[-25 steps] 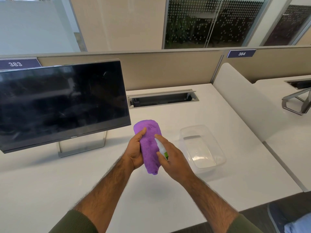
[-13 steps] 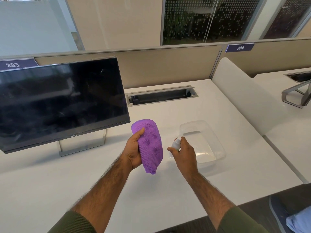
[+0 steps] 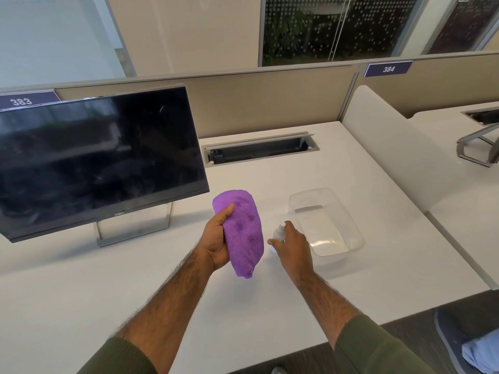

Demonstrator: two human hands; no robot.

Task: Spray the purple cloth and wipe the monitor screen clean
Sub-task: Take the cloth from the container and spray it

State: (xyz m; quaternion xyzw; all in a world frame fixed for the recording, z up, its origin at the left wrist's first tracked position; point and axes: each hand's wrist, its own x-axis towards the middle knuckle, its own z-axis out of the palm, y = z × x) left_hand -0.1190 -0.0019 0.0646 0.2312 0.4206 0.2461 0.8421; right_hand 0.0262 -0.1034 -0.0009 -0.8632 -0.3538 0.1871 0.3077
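Note:
My left hand (image 3: 217, 242) grips a folded purple cloth (image 3: 244, 230) above the white desk, with darker damp spots showing on its face. My right hand (image 3: 293, 248) is closed around a small white spray bottle (image 3: 279, 231), just right of the cloth and apart from it; most of the bottle is hidden by my fingers. The black monitor (image 3: 97, 160) stands at the left on a silver stand, its dark screen showing faint smears.
A clear plastic tub (image 3: 348, 220) sits on the desk (image 3: 243, 314) right of my right hand. An open cable tray (image 3: 259, 151) lies behind, along the beige partition. A white divider panel (image 3: 391, 152) bounds the desk on the right.
My right hand with the spray bottle has drawn away from the cloth to the right, towards the tub. Damp spots now show on the cloth. My left hand has stayed put.

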